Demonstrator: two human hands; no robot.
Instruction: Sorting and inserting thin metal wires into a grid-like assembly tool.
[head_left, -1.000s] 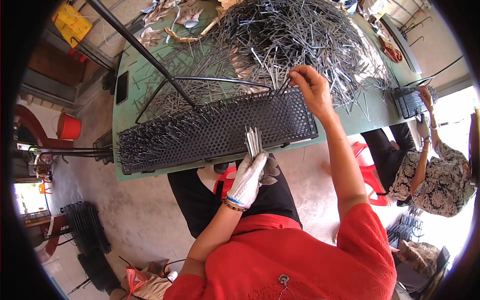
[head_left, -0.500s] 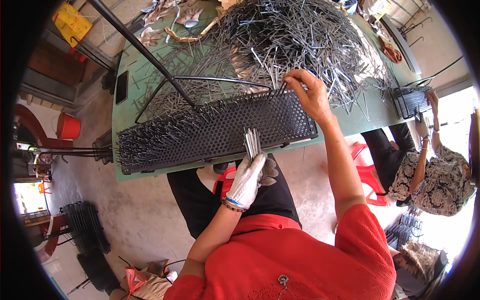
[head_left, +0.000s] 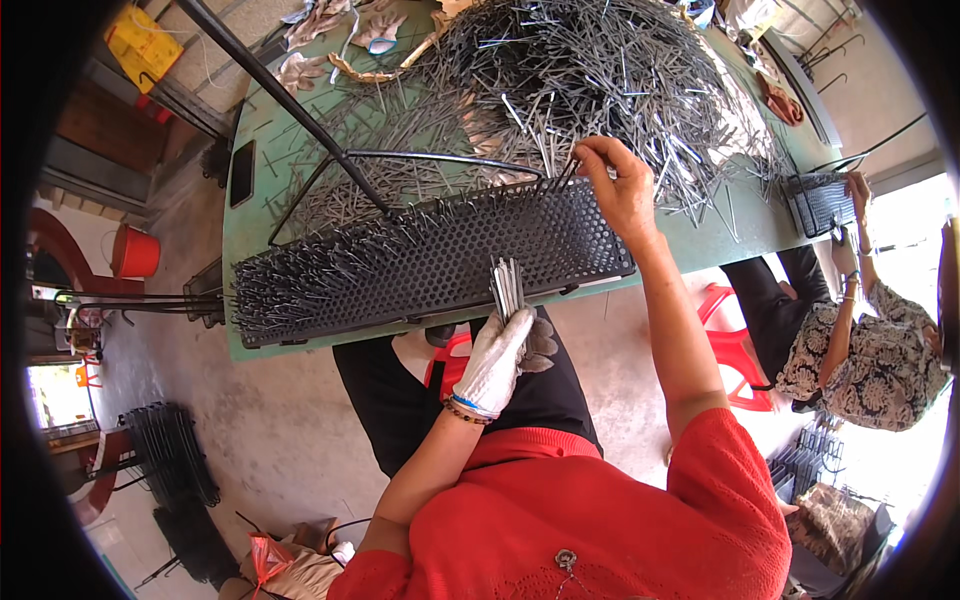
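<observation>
Head cam: L hand (head_left: pixel 497 358) gripping 1 rod bunch (head_left: pixel 508 285); R hand (head_left: pixel 622 190) pinching 1 rod (head_left: pixel 568 173) at 1 perf. tray (head_left: pixel 470 252).

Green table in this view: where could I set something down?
Fairly bare patches lie between the phone and the perforated rack, and between that rack's right end and the co-worker's rack. The middle is crowded by the heap of metal pins.

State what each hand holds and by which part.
Left hand: a bundle of rods, held around the near part, far ends sticking out. Right hand: a dark rod, pinched at its upper end.
</observation>
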